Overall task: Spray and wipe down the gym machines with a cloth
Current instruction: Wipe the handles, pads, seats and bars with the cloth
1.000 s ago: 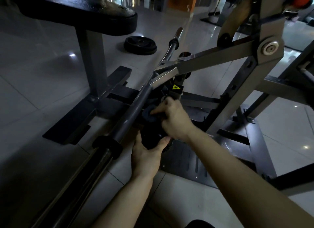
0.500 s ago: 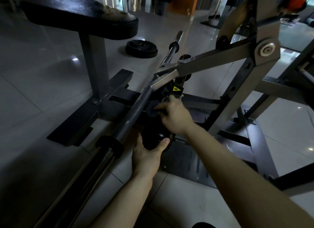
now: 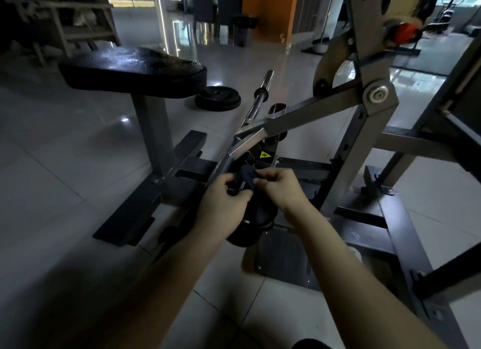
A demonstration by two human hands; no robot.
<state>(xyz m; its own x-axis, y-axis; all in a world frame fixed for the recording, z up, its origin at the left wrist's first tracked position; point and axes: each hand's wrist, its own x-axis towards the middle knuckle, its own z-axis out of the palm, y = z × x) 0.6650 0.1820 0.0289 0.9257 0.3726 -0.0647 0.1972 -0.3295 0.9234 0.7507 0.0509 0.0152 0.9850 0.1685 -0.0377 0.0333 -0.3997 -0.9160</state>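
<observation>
A dark blue cloth (image 3: 246,175) is bunched between both my hands, low over the grey gym machine frame (image 3: 307,119). My left hand (image 3: 223,203) grips the cloth's left side with curled fingers. My right hand (image 3: 279,190) pinches its right side. Both hands hover just right of a long barbell bar (image 3: 256,102) that runs away toward the upper middle. A black round part of the machine (image 3: 253,218) lies under my hands, mostly hidden. No spray bottle is in view.
A black padded seat (image 3: 135,71) on a grey post stands at left. A black weight plate (image 3: 218,97) lies on the tiled floor behind. A black foot plate (image 3: 286,260) sits below my right forearm. Grey frame beams cross at right.
My left hand rose from under the black part to join the right on the cloth. The view tilted upward, showing more of the room behind.
</observation>
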